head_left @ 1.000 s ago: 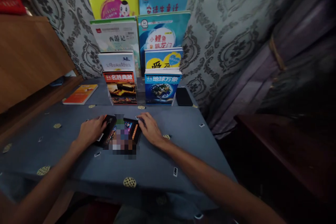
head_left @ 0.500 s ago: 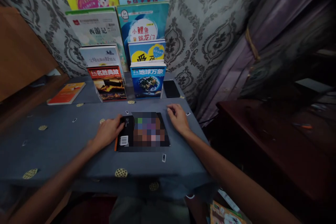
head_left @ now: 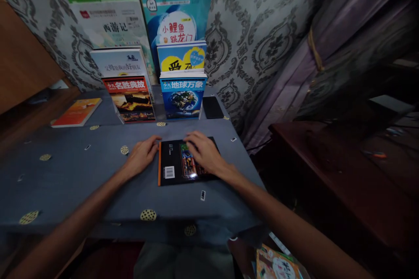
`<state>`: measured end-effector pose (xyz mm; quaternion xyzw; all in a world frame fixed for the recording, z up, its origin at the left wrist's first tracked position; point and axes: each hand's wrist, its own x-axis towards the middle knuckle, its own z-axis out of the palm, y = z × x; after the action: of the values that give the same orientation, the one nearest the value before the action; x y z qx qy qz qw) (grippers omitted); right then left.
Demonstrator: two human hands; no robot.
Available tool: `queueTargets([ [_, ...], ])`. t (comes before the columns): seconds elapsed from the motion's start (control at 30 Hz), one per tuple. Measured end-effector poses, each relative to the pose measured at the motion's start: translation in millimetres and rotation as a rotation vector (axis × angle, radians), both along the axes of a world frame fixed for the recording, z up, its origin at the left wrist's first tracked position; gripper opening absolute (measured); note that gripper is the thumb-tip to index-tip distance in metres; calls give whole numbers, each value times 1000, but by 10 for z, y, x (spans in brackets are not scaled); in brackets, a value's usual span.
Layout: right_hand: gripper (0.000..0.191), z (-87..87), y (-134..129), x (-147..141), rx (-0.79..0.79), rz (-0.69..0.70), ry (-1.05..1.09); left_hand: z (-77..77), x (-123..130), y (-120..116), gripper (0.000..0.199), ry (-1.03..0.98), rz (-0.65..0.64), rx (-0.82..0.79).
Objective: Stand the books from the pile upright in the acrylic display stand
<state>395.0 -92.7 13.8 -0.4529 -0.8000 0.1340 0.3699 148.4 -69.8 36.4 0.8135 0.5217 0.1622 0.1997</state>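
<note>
A black book [head_left: 172, 161] with an orange spine lies flat on the cloth-covered table, back cover up, its barcode at the lower left. My right hand [head_left: 205, 153] rests over the right part of this cover, fingers stretched out, hiding some of its picture. Beside the spine is my left hand [head_left: 143, 153], its fingers loosely extended toward the book's upper left corner. Whether those fingertips touch the spine I cannot tell. Neither hand grips anything.
Books stand in two stacked columns at the back, with a red-titled book [head_left: 131, 98] and a blue earth book [head_left: 183, 96] in front. A dark phone [head_left: 212, 108] lies right of them, an orange book [head_left: 77, 112] at left. The grey tablecloth [head_left: 98, 183] drops at the near edge.
My right hand has moved left from the cloth onto the book's cover. The book sits a little farther right, and my left hand has come off its cover to beside the spine.
</note>
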Motion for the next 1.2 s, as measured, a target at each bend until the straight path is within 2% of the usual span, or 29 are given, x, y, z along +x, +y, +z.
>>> queueTargets([
  [0.1, 24, 32, -54, -326, -2, 184, -100, -59, -10, 33, 37, -58, 25, 19],
  [0.2, 25, 16, -51, -567, 6, 281, -194, -116, -11, 60, 35, -75, 6, 61],
  [0.37, 32, -88, -12, -709, -35, 231, -258, -235, 24, 99, 33, -114, -72, 215],
  [0.47, 34, -120, -13, -702, -45, 219, -275, -295, 47, 120, 33, -149, -134, 232],
  [0.6, 33, -75, -25, -661, -64, 216, -235, -324, 54, 133, 33, -139, -140, 238],
  [0.73, 26, -53, -52, -556, -87, 201, -175, -327, 69, 113, 31, -67, -163, 277],
  [0.83, 33, -104, -89, -392, -104, 143, -143, -334, 94, 88, 30, 4, -160, 326],
  [0.93, 39, -173, -128, -144, -123, 79, -137, -338, 110, 75, 30, 46, -148, 352],
  [1.2, 39, -269, -182, 601, -107, -122, -136, -308, 115, 60, 31, 106, -156, 356],
])
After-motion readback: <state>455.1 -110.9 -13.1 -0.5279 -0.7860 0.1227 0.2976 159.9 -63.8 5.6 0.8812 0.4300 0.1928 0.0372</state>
